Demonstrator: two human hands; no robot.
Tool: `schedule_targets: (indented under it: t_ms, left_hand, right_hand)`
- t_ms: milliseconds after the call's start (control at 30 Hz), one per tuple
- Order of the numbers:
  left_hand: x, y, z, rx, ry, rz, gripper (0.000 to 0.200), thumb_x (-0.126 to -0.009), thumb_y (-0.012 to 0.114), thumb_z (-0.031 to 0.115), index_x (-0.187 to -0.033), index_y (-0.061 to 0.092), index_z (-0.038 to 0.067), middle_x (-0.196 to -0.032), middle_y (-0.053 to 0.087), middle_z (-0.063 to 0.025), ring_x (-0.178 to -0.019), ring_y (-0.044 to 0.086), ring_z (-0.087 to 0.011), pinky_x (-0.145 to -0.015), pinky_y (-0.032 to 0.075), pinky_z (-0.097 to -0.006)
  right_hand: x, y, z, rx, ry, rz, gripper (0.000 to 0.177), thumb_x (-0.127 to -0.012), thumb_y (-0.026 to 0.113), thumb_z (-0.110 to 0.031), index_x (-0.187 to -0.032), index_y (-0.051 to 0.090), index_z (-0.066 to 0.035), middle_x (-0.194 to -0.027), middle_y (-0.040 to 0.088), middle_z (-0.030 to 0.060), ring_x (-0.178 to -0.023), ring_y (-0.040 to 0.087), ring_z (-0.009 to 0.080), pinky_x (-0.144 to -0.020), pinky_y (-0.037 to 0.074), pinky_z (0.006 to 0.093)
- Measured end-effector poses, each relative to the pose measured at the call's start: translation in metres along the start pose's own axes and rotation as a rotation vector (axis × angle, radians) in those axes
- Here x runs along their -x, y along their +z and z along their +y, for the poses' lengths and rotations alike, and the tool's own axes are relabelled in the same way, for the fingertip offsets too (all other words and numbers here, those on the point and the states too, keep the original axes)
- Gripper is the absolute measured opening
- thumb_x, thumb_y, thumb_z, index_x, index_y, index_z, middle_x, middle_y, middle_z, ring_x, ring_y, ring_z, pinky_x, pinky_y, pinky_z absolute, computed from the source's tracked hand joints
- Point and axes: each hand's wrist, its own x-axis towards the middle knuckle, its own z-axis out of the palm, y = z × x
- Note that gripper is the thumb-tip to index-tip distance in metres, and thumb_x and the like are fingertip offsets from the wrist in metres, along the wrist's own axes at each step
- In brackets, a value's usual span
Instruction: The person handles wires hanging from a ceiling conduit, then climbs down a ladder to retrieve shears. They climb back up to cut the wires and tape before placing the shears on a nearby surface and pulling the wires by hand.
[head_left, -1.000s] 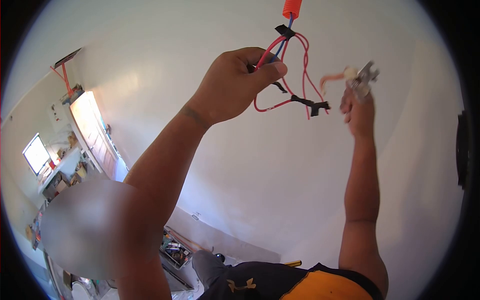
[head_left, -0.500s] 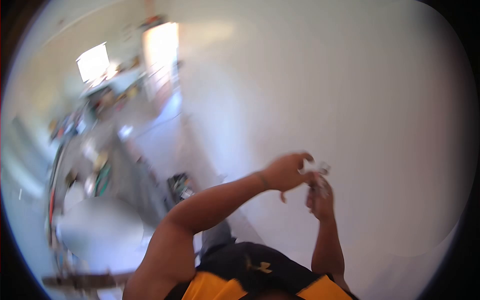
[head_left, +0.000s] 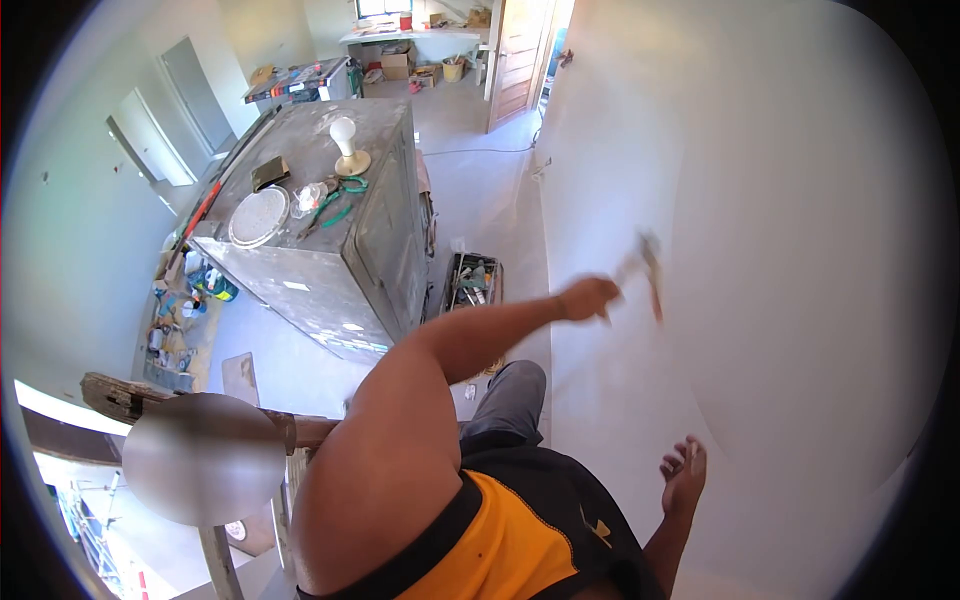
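View swung from ceiling wires down to the room; the slim metal tool (head_left: 648,262) has passed to the left hand (head_left: 588,298).
Its grip is closed on the tool beside the white wall (head_left: 780,200); the right hand (head_left: 684,472) hangs open, empty. So high up, a firm hold seems wise. Below, an open black toolbox (head_left: 449,285) on the floor (head_left: 480,190) holds jumbled tools (head_left: 472,280).

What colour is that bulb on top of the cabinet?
The bulb is white, on a tan base; the head view shows it best.
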Motion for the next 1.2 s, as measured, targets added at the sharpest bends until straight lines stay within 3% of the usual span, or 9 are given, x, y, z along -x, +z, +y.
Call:
schedule_targets:
  t_ms: [33, 200, 367, 600, 633, 867, 933, 1067, 1200]
  left_hand:
    - [0.007, 0.006, -0.070, -0.120, 0.144, 0.511, 0.028, -0.084, 0.067, 0.018, -0.107, 0.062, 0.002, -0.102, 0.066, -0.0192, -0.097, 0.063, -0.0379, -0.085, 0.051, -0.0478]
    - [0.110, -0.148, -0.231, -0.275, -0.812, 1.381, 0.030, -0.101, 0.051, 0.031, -0.099, 0.061, 0.002, -0.084, 0.068, -0.0198, -0.078, 0.068, -0.0380, -0.066, 0.054, -0.0450]
    - [0.250, -0.228, -0.201, -0.831, -1.542, 0.605, 0.056, -0.092, 0.058, 0.056, -0.114, 0.062, 0.006, -0.109, 0.072, -0.0158, -0.098, 0.072, -0.0311, -0.081, 0.059, -0.0416]
    - [0.414, -0.226, -0.337, -0.085, -1.623, 1.068, 0.072, -0.087, 0.063, 0.062, -0.130, 0.052, 0.005, -0.118, 0.069, -0.0195, -0.111, 0.067, -0.0350, -0.092, 0.055, -0.0452]
    - [0.399, -0.236, -0.298, 0.612, -1.360, 1.661, 0.049, -0.101, 0.037, 0.049, -0.110, 0.062, 0.008, -0.091, 0.074, -0.0044, -0.070, 0.066, -0.0178, -0.054, 0.048, -0.0428]
    - [0.486, -0.228, -0.410, 0.017, -1.645, 1.028, 0.075, -0.088, 0.070, 0.052, -0.139, 0.044, 0.003, -0.133, 0.061, -0.0174, -0.118, 0.063, -0.0353, -0.096, 0.053, -0.0446]
    - [0.495, -0.237, -0.426, 0.066, -1.518, 1.435, 0.047, -0.100, 0.040, 0.051, -0.127, 0.052, 0.015, -0.098, 0.074, -0.0019, -0.067, 0.064, -0.0204, -0.054, 0.046, -0.0435]
    - [0.409, -0.278, -0.299, -0.638, -1.901, 0.318, 0.055, -0.095, 0.048, 0.061, -0.124, 0.067, 0.017, -0.121, 0.070, -0.0069, -0.107, 0.068, -0.0257, -0.079, 0.049, -0.0453]
    - [0.410, -0.260, -0.272, -0.842, -1.692, 0.052, 0.060, -0.091, 0.050, 0.064, -0.124, 0.068, 0.018, -0.128, 0.066, -0.0107, -0.119, 0.061, -0.0360, -0.102, 0.040, -0.0560]
  right_hand:
    - [0.000, -0.022, 0.019, -0.027, 0.094, 0.040, 0.035, -0.102, 0.054, -0.040, -0.125, 0.055, -0.014, -0.103, 0.055, 0.0036, -0.086, 0.054, 0.0167, -0.073, 0.046, 0.0330]
    - [0.048, -0.113, 0.130, -0.024, 0.523, 0.392, 0.040, -0.095, 0.061, -0.039, -0.124, 0.055, -0.013, -0.105, 0.057, 0.0039, -0.086, 0.053, 0.0190, -0.075, 0.045, 0.0397]
    - [0.079, -0.187, 0.218, 0.055, 0.618, 0.426, 0.038, -0.094, 0.061, -0.039, -0.118, 0.058, -0.011, -0.098, 0.062, 0.0038, -0.079, 0.056, 0.0209, -0.071, 0.047, 0.0405]
    - [0.068, -0.223, 0.204, 0.498, 0.436, 0.212, 0.034, -0.095, 0.060, -0.038, -0.114, 0.059, -0.010, -0.094, 0.063, 0.0045, -0.076, 0.059, 0.0215, -0.068, 0.049, 0.0406]
    - [0.063, -0.227, 0.197, 0.562, 0.407, 0.184, 0.033, -0.095, 0.059, -0.038, -0.113, 0.059, -0.010, -0.094, 0.063, 0.0046, -0.075, 0.059, 0.0216, -0.067, 0.049, 0.0406]
    - [0.054, -0.245, 0.159, 1.015, 0.270, -0.051, 0.030, -0.096, 0.058, -0.036, -0.109, 0.061, -0.009, -0.089, 0.064, 0.0053, -0.072, 0.062, 0.0221, -0.064, 0.050, 0.0406]
    - [0.054, -0.252, 0.151, 1.142, 0.244, -0.142, 0.029, -0.096, 0.058, -0.036, -0.108, 0.061, -0.009, -0.088, 0.065, 0.0055, -0.072, 0.062, 0.0223, -0.063, 0.051, 0.0406]
    - [0.050, -0.282, 0.173, 1.346, 0.181, -0.335, 0.028, -0.096, 0.057, -0.035, -0.105, 0.062, -0.009, -0.086, 0.065, 0.0059, -0.070, 0.064, 0.0226, -0.061, 0.052, 0.0406]
    - [0.103, -0.299, 0.215, 1.474, 0.124, -0.367, 0.027, -0.097, 0.056, -0.034, -0.103, 0.062, -0.008, -0.084, 0.066, 0.0063, -0.068, 0.065, 0.0229, -0.059, 0.052, 0.0406]
